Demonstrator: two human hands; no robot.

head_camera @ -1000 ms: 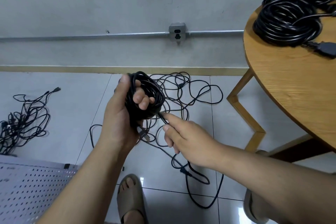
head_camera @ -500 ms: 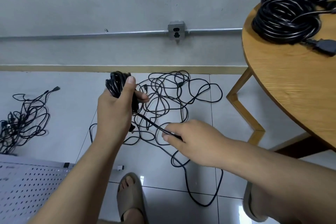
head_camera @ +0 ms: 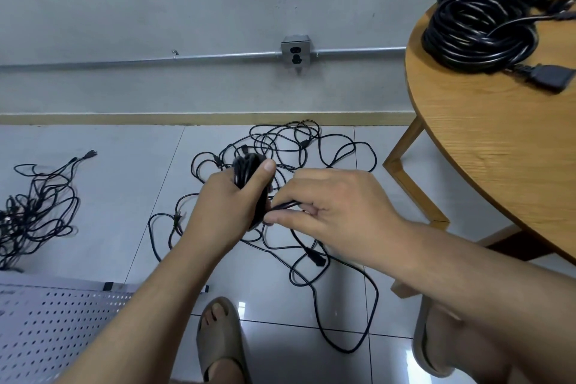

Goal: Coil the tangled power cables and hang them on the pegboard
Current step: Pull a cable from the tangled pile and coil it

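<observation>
Seen from above, a left hand (head_camera: 227, 206) grips a small black coil (head_camera: 246, 167) of cable, thumb pressed on top. Just beside it, the right hand (head_camera: 336, 212) pinches a loose strand (head_camera: 285, 205) leading from the coil. Below them a tangle (head_camera: 304, 144) of cable sprawls on the tiled floor. A white pegboard (head_camera: 46, 327) lies at lower left; thick coiled cables (head_camera: 477, 34) sit on a round table (head_camera: 498, 150) at right.

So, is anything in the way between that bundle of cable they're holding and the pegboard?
Nothing visible blocks it: only bare floor tile lies between the coil in the left hand and the pegboard at lower left. The right hand pinches a strand by the coil, which may tie it to the floor tangle.
</observation>
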